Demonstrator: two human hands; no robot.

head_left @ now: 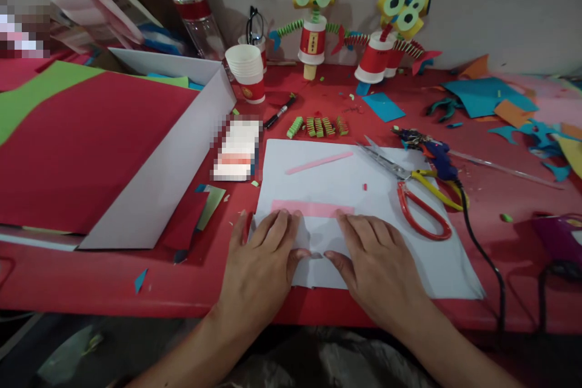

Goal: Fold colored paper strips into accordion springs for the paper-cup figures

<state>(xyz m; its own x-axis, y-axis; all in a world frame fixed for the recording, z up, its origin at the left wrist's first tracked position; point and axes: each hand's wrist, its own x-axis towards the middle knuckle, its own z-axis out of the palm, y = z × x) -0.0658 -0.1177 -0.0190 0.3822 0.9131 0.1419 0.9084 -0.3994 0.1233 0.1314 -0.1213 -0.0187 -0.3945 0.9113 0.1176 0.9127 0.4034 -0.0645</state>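
A pink paper strip (313, 208) lies crosswise on a white sheet (382, 267) in front of me. My left hand (264, 257) rests palm down with its fingertips on the strip's left part. On the strip's right part are the fingertips of my right hand (375, 254), also palm down. Both hands have their fingers stretched out, thumbs pointing toward each other. Farther up the sheet lies a thinner pink strip (319, 163). Scissors (404, 174) with one red and one yellow handle lie partly open beyond my right hand, and a tiny pink scrap (365, 187) is near them.
A white box (182, 163) with coloured paper stands left. Stacked paper cups (245, 66), a glass bottle (200, 24) and paper-cup figures (313, 36) stand at the back. A glue gun (440, 157) with a black cord lies right, near pliers (445, 108) and blue scraps (493, 96).
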